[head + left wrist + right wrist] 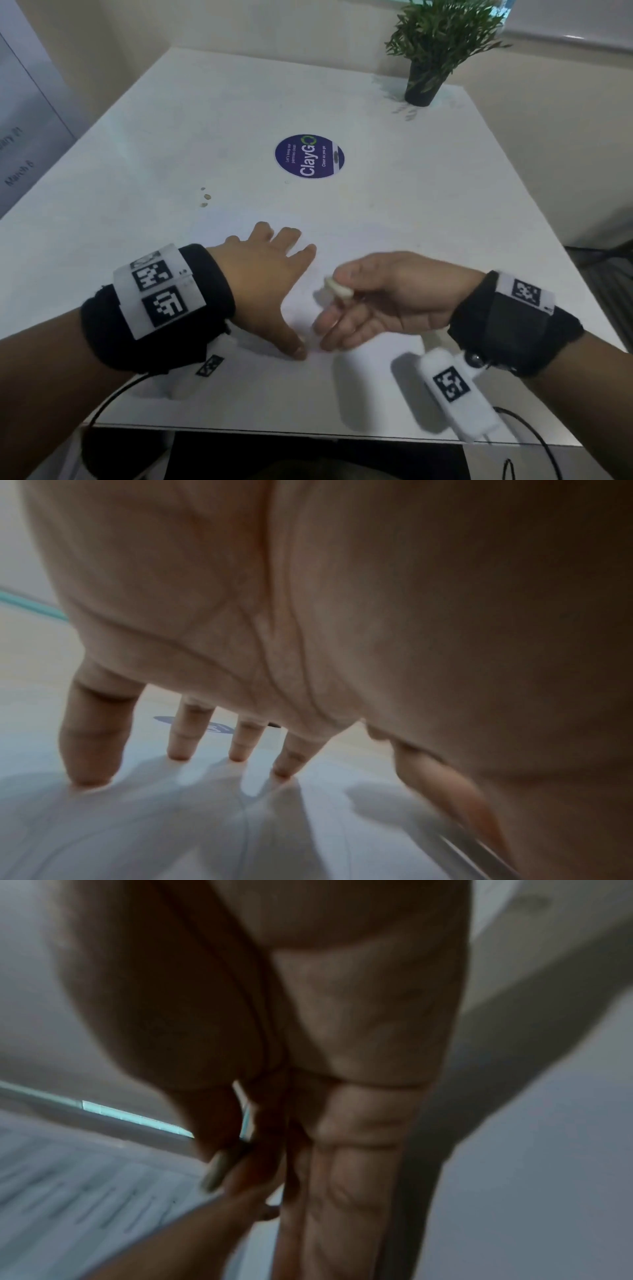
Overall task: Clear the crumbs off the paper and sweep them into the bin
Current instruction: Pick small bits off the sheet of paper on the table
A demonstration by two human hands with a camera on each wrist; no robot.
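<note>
A white sheet of paper (359, 236) lies on the white table (205, 113), its edges faint. My left hand (267, 274) is spread flat on the sheet, and its fingertips (89, 777) press on the paper (205, 831). To the right, my right hand (376, 294) hovers palm up just above the sheet and pinches a pale crumb piece (337, 289) between thumb and forefinger. The blurred right wrist view shows the same pinch on the pale piece (215, 1172). A few small brown crumbs (205, 197) lie on the table, up and left of the sheet. No bin is in view.
A round blue ClayGo sticker (309, 156) marks the table's middle. A potted green plant (423, 82) stands at the far right corner. The table's near edge (308, 433) runs just below my wrists, with cables hanging over it.
</note>
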